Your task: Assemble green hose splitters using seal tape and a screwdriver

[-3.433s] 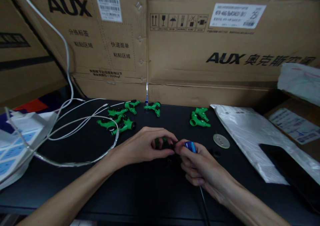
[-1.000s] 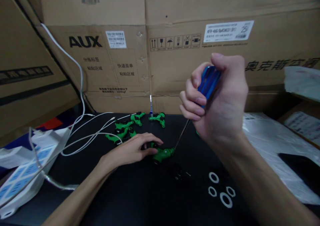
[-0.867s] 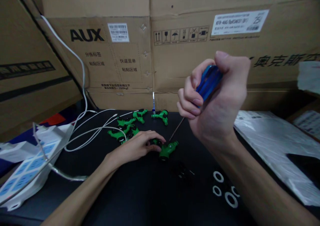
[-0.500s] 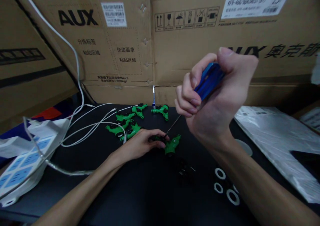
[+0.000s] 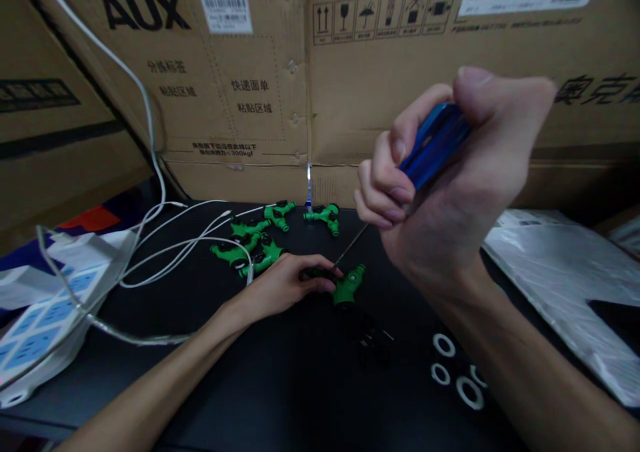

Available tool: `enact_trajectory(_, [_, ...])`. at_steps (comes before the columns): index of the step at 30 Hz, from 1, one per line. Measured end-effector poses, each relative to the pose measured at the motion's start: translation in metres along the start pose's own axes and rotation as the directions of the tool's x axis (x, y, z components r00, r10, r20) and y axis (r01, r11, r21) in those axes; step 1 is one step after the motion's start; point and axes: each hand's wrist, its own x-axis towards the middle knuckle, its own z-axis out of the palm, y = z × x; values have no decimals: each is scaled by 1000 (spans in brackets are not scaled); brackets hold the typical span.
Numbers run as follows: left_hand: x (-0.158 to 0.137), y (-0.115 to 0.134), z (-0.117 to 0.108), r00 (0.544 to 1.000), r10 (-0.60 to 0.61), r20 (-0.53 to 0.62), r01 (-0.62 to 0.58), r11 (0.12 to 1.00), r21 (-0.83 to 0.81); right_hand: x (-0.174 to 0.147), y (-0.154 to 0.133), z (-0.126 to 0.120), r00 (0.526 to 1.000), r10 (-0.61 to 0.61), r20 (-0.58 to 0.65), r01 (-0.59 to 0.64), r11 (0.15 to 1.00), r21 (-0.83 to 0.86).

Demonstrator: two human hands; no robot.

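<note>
Green branched fitting (image 5: 347, 287), slim shaft (image 5: 352, 244)

We take this for a small workshop or storeroom, though we cannot tell which: tall printed cartons (image 5: 380, 119) stand along the far side of our black table (image 5: 320, 399), green fittings (image 5: 268, 255) and white rings (image 5: 459, 391) lie loose on it, and a power strip (image 5: 30, 319) sits at the left.

A blue-handled screwdriver (image 5: 434, 147) slants down from the right grip (image 5: 463, 189), its thin shaft (image 5: 351, 247) reaching the left grip (image 5: 294, 280), which pinches a green pipe fitting (image 5: 347, 288) jutting rightward.
</note>
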Motion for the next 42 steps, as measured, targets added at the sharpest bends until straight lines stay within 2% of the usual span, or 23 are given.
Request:
enact_trajectory(4, [-1,4,0,1000,1,3,-1,1000,-26,5,4,6,999,28,28,-25,993,-112])
enact_trajectory(8, [-2,5,1,1000,-15,13,16,996,-82,12,13,15,997,-1,76,16,982,-187])
enact_trajectory(11, [-1,3,3,1000,-6,6,7,994,-113,14,18,19,999,1,38,5,987,-162])
enact_trajectory(14, [-1,2,5,1000,-4,-5,3,993,-119,15,17,15,998,11,54,-3,989,-145])
enact_trajectory(18, [0,3,7,1000,-20,-18,17,989,-146,17,13,5,983,22,182,-8,997,-82])
enact_trajectory(21, [0,4,8,1000,-26,-16,23,990,-140,21,13,0,947,114,300,-128,991,26])
enact_trajectory(23, [0,4,8,1000,-24,-12,22,992,-120,22,17,1,933,150,328,-188,978,87])
enact_trajectory(26, [0,3,9,1000,-24,-6,24,995,-100,21,22,6,950,120,290,-161,979,123])
enact_trajectory(31, [0,7,8,999,-33,-19,32,997,-70,20,20,10,959,98,265,-116,992,55])
enact_trajectory(37, [-1,9,8,999,-25,-29,24,999,-33,26,16,0,912,164,377,-207,975,76])
enact_trajectory(42, [0,8,8,1000,-7,-9,6,998,-61,22,18,4,957,112,269,-149,982,119])
